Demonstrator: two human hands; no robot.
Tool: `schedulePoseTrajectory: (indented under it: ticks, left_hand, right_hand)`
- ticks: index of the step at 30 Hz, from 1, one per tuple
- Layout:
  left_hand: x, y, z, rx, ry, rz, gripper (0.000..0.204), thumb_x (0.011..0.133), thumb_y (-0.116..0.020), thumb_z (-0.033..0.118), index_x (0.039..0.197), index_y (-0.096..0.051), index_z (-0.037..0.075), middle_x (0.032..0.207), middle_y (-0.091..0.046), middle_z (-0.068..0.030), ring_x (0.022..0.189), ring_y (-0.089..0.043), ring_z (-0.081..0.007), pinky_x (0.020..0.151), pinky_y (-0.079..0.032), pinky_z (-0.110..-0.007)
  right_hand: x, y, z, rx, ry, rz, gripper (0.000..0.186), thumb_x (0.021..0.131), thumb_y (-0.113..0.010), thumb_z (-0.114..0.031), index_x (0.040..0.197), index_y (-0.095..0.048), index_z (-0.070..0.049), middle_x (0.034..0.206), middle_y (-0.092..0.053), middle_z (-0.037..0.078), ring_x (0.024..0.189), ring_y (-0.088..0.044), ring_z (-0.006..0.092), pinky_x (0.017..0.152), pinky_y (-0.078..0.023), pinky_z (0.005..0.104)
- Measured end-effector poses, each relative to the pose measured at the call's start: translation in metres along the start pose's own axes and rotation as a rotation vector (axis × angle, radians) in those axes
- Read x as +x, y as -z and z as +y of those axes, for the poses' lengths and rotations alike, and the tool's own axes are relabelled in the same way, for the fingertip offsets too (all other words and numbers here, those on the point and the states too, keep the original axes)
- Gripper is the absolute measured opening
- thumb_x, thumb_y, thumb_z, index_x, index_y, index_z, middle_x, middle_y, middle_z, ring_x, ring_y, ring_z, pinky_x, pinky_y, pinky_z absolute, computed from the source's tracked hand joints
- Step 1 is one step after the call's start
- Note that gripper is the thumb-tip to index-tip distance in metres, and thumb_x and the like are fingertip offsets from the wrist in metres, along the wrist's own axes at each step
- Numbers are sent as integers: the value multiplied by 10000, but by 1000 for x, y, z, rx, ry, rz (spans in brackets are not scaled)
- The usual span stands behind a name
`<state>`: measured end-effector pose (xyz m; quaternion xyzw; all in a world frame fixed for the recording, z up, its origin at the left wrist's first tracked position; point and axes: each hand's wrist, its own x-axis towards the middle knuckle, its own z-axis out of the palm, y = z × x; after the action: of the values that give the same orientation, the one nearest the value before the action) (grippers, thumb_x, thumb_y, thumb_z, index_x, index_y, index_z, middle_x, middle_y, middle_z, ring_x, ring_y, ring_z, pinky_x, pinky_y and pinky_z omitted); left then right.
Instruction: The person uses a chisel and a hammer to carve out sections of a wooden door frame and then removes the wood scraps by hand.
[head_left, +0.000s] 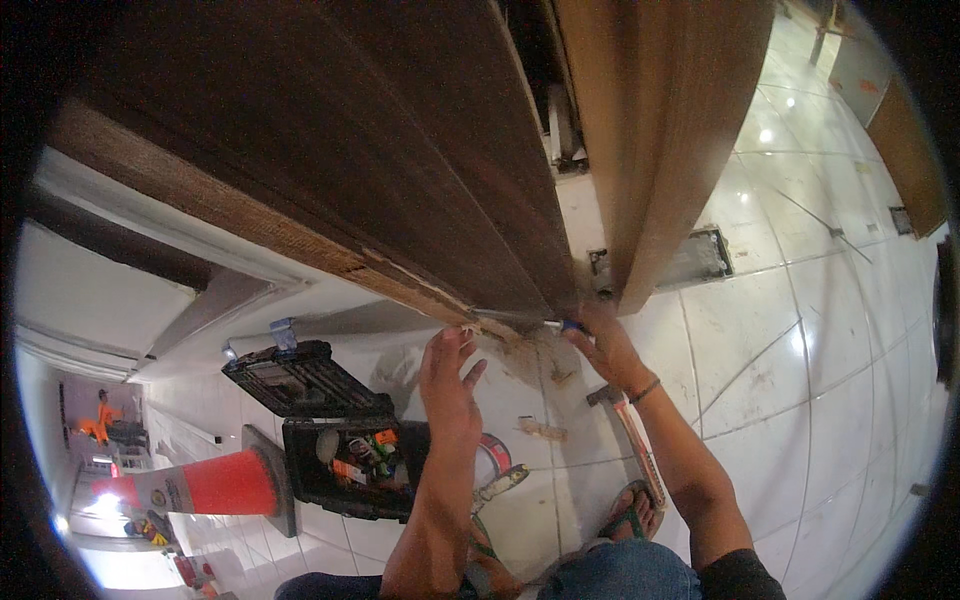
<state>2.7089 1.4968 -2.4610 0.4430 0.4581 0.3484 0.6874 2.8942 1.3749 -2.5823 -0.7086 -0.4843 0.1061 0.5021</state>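
White tiled floor (pixel 745 355) around brown wooden panel (pixel 400 170), black toolbox (pixel 300 468), orange cone (pixel 235 486).

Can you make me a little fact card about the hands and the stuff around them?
Left hand: fingertips at the lower edge of a dark wooden panel; too blurry to tell if it pinches anything
Right hand: holds a blue-handled tool
Toolbox: black, lid open, things inside
Cone: red and white, left of the toolbox
Floor: pale tiles
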Motion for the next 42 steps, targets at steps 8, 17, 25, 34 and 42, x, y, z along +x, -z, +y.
schedulePoseTrajectory:
  ticks: [8, 17, 25, 34, 42]
  left_hand:
    - [4, -1, 3, 97, -26, -5, 456, 921, -599, 489, 1171, -547, 111, 1112, -569, -37, 1078, -518, -189, 894, -400, -413]
    - [-3, -23, 4, -174, 258, -46, 426, 950, -560, 460, 1172, -546, 96, 1127, -547, -59, 1118, -491, -207, 926, -394, -421]
    - [-35, -53, 69, 477, -911, 311, 583, 809, -753, 171, 1275, -417, 71, 1213, -436, -97, 1146, -447, -231, 999, -353, -433]
    - [-7, -48, 122, 494, -885, 356, 641, 734, -819, 120, 1253, -448, 61, 1185, -455, -96, 1122, -486, -206, 892, -478, -410]
    - [-9, -44, 135, 527, -937, 410, 515, 701, -824, 54, 1135, -548, 37, 1077, -532, -72, 988, -584, -149, 707, -600, -291]
  right_hand:
    - [-45, -32, -53, 338, -212, -63, 406, 947, -576, -260, 1182, -558, 71, 1021, -645, 236, 945, -617, 378, 854, -479, 389]
    - [-63, -13, -102, 214, -374, -125, 335, 927, -593, -291, 1119, -582, -15, 907, -641, 229, 831, -637, 404, 703, -497, 443]
    - [-69, -35, -117, 337, -355, -40, 332, 930, -594, -323, 1052, -562, -16, 838, -618, 237, 780, -608, 433, 656, -473, 462]
    - [-59, -49, -129, 222, -380, -28, 325, 926, -589, -301, 1093, -576, -22, 860, -629, 225, 810, -620, 427, 690, -480, 467]
    - [-50, -56, -131, 231, -383, -13, 320, 916, -593, -284, 1119, -590, -36, 925, -652, 211, 857, -636, 412, 725, -497, 450]
